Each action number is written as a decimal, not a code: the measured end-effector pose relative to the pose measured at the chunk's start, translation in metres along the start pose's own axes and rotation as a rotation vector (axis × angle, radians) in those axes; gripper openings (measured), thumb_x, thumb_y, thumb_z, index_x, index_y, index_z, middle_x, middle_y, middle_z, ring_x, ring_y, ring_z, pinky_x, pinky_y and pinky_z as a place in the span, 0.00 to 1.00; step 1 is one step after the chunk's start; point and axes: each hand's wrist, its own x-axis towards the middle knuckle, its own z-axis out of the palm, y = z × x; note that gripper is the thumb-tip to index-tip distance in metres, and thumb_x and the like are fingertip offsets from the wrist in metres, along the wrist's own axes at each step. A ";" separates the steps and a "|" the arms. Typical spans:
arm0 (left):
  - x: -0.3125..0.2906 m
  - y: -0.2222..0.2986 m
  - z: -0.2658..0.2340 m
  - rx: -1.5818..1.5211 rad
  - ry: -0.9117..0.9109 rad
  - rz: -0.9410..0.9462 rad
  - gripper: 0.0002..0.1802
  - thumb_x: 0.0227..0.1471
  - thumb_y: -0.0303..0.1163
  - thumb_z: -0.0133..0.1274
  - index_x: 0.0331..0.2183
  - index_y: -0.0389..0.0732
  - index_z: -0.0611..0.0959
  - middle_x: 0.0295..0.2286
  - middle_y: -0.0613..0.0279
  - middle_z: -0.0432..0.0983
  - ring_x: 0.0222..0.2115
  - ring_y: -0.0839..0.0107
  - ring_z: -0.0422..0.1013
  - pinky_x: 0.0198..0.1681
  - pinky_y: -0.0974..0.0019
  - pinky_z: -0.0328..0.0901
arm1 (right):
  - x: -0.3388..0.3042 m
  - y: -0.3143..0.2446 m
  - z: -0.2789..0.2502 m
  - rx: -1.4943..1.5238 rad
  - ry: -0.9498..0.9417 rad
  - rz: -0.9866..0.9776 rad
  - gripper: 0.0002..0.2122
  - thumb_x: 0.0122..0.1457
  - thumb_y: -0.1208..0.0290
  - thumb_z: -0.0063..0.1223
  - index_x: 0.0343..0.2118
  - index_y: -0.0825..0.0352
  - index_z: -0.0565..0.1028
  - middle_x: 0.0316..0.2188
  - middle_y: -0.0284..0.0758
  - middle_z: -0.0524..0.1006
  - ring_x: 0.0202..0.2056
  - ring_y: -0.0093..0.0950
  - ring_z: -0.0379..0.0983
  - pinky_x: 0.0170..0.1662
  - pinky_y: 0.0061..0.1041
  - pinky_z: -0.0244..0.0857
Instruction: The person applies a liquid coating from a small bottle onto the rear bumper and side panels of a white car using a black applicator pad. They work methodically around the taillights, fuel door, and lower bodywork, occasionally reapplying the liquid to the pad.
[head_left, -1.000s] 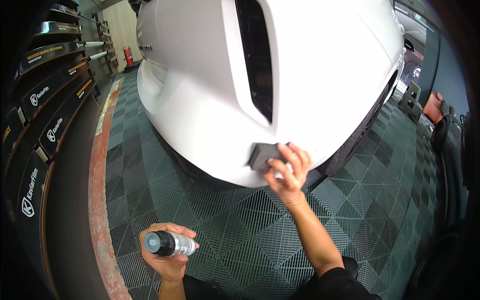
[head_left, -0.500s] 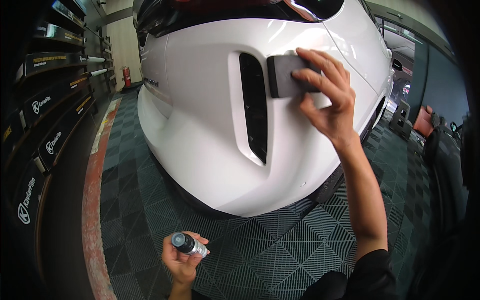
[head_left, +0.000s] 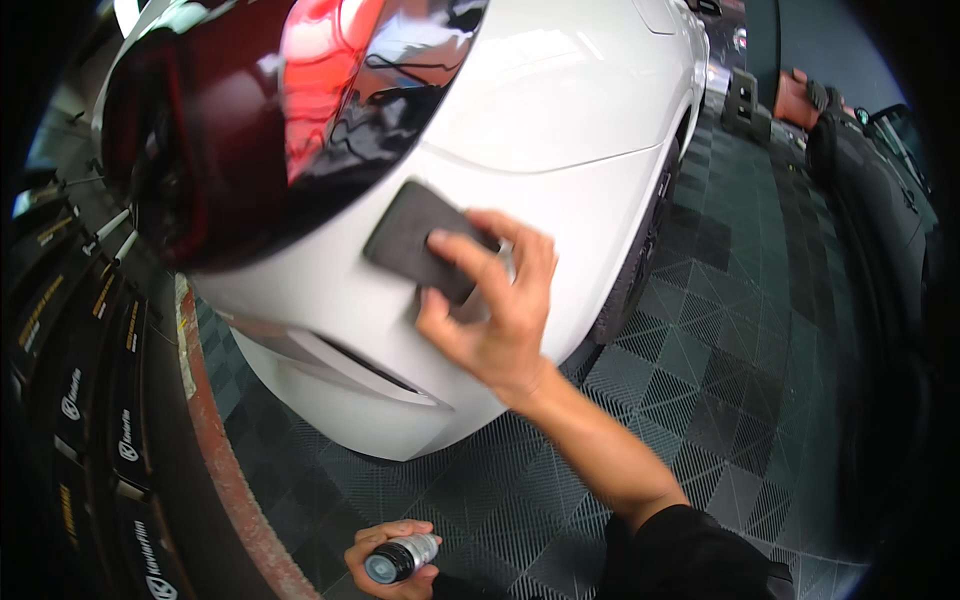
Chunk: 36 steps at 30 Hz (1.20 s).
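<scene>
A white car (head_left: 330, 290) fills the middle, its rear corner toward me. My right hand (head_left: 500, 310) grips a dark grey sponge block (head_left: 415, 235) between thumb and fingers. The block lies against the white paint just below the dark red tail light (head_left: 220, 130); whether it presses hard I cannot tell. Low in the view, my left hand (head_left: 375, 555) is wrapped round a small bottle (head_left: 405, 557) with a black neck and a clear cap, tilted with the cap toward the lower left. Beneath the right hand runs the slim black bumper vent (head_left: 375, 370).
Dark interlocking tiles (head_left: 690, 400) cover the floor. Shelves of long black boxes (head_left: 90, 420) line the left, behind a worn red kerb (head_left: 225, 450). At right stand a dark vehicle (head_left: 880, 190), a grey step stool (head_left: 745, 105) and a brown seat-like object (head_left: 795, 98).
My view has swung up and right over the car's corner. The right hand has carried the sponge block from beside the vent up to below the tail light. The left hand still holds the bottle.
</scene>
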 end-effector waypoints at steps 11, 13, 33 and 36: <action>0.125 0.215 0.110 -0.238 -0.541 -0.124 0.34 0.40 0.25 0.69 0.46 0.36 0.65 0.39 0.43 0.72 0.36 0.49 0.77 0.34 0.57 0.77 | 0.047 -0.043 -0.046 -0.081 -0.058 0.736 0.22 0.39 0.75 0.61 0.43 0.63 0.74 0.44 0.39 0.72 0.45 0.37 0.69 0.47 0.33 0.59; 0.142 0.241 0.124 -0.220 -0.551 -0.165 0.33 0.42 0.27 0.68 0.46 0.36 0.66 0.39 0.45 0.72 0.36 0.52 0.76 0.34 0.57 0.77 | 0.068 -0.056 -0.078 0.106 -0.019 1.144 0.20 0.45 0.76 0.59 0.45 0.66 0.72 0.44 0.38 0.72 0.45 0.33 0.69 0.47 0.28 0.62; 0.285 0.319 0.306 0.638 -1.153 0.569 0.21 0.37 0.27 0.63 0.39 0.42 0.81 0.35 0.65 0.75 0.34 0.68 0.72 0.34 0.67 0.71 | 0.259 -0.104 -0.261 0.853 0.016 1.487 0.22 0.62 0.73 0.48 0.59 0.71 0.63 0.53 0.39 0.70 0.53 0.27 0.67 0.55 0.30 0.62; 0.282 0.327 0.324 0.755 -1.196 0.775 0.19 0.39 0.28 0.62 0.39 0.43 0.80 0.33 0.66 0.74 0.34 0.69 0.72 0.35 0.67 0.70 | 0.255 -0.098 -0.268 0.914 0.050 1.512 0.22 0.63 0.67 0.47 0.58 0.69 0.63 0.51 0.37 0.71 0.49 0.27 0.68 0.51 0.32 0.65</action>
